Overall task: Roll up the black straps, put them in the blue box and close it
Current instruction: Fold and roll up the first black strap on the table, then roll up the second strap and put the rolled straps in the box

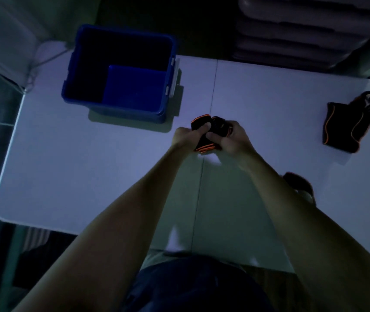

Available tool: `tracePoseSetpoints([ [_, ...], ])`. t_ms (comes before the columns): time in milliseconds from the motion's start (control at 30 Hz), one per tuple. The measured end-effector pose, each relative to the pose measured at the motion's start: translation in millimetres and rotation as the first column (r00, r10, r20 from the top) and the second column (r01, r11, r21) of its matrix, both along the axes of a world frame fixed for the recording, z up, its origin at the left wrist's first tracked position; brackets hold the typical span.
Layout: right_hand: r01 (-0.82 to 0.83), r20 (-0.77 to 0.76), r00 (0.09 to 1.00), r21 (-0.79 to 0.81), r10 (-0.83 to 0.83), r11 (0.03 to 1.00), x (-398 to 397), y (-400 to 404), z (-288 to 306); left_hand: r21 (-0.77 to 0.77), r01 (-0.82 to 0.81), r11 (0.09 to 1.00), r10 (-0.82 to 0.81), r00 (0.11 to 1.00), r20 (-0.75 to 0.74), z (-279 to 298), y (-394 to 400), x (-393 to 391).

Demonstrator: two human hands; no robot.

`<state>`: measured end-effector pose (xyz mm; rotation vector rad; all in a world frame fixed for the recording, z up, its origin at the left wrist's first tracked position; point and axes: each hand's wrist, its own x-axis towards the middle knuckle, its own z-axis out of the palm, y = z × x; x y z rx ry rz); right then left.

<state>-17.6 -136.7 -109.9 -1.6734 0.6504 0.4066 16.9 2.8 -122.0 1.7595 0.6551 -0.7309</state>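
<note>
Both hands meet over the middle of the table and grip one black strap with orange edging (202, 124), partly rolled into a bundle. My left hand (187, 137) clamps its left side, thumb on top. My right hand (232, 138) holds its right side, fingers curled around it. The blue box (118, 70) stands open at the back left, its inside dark and seemingly without straps. A second black strap with orange trim (344, 127) lies flat at the far right, a loop at its upper end.
The white folding table (89, 165) has a seam down its middle. A small dark object (296, 183) lies beside my right forearm. Stacked grey items (303, 30) rise behind the table. The table's left edge drops off near a cable (44, 55).
</note>
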Motion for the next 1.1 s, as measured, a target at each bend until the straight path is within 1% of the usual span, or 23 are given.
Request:
tracePoseSetpoints([
  [100, -0.024, -0.017, 1.000, 0.035, 0.024, 0.999, -25.3, 34.0, -2.6, -0.010, -0.065, 0.998, 0.065, 0.998, 0.026, 8.7, 37.4, -35.5],
  [167, -0.086, -0.032, 0.996, 0.061, 0.088, 0.994, -37.3, 63.0, -6.0, -0.008, -0.134, 0.991, 0.134, 0.990, 0.051, 12.9, 66.3, -52.9],
  [200, -0.126, -0.051, 0.990, 0.049, 0.128, 0.991, -42.0, 79.4, -7.3, 0.005, -0.151, 0.989, 0.150, 0.987, 0.061, 14.5, 81.6, -60.0],
  [300, -0.189, -0.077, 0.978, 0.042, 0.192, 0.981, -50.6, 124.7, -11.8, 0.089, -0.161, 0.983, 0.153, 0.984, 0.090, 17.2, 129.0, -72.1],
  [400, -0.202, -0.113, 0.970, 0.118, 0.216, 0.972, -54.4, 167.8, -8.6, 0.148, -0.163, 0.975, 0.148, 0.983, 0.108, 17.8, 176.0, -73.4],
  [467, -0.238, -0.116, 0.961, 0.105, 0.249, 0.966, -56.1, 191.8, -8.6, 0.187, -0.122, 0.975, 0.103, 0.989, 0.110, 16.2, 201.7, -71.7],
  [567, -0.253, -0.119, 0.960, 0.019, 0.254, 0.967, -60.3, 218.4, -10.9, 0.221, -0.028, 0.975, 0.003, 0.994, 0.111, 12.6, 227.7, -69.5],
  [700, -0.300, -0.076, 0.954, -0.184, 0.291, 0.936, -66.4, 229.4, -17.4, 0.293, 0.089, 0.952, -0.139, 0.979, 0.152, 6.0, 239.2, -69.8],
  [767, -0.296, -0.069, 0.955, -0.241, 0.287, 0.924, -68.5, 226.4, -18.4, 0.327, 0.136, 0.935, -0.198, 0.966, 0.167, 8.2, 237.3, -72.5],
  [833, -0.302, -0.079, 0.953, -0.276, 0.292, 0.913, -72.5, 221.3, -17.2, 0.363, 0.171, 0.916, -0.249, 0.951, 0.181, 12.3, 234.3, -75.4],
  [967, -0.264, -0.052, 0.964, -0.259, 0.260, 0.929, -84.8, 206.9, -10.3, 0.484, 0.217, 0.848, -0.361, 0.905, 0.226, 25.2, 225.9, -83.1],
  [1033, -0.242, -0.011, 0.969, -0.261, 0.248, 0.934, -92.6, 197.3, -3.7, 0.554, 0.221, 0.802, -0.427, 0.862, 0.274, 34.0, 217.2, -90.3],
  [1100, -0.226, 0.033, 0.969, -0.284, 0.245, 0.932, -103.7, 184.8, 6.3, 0.576, 0.216, 0.789, -0.480, 0.801, 0.357, 42.7, 202.5, -98.8],
])
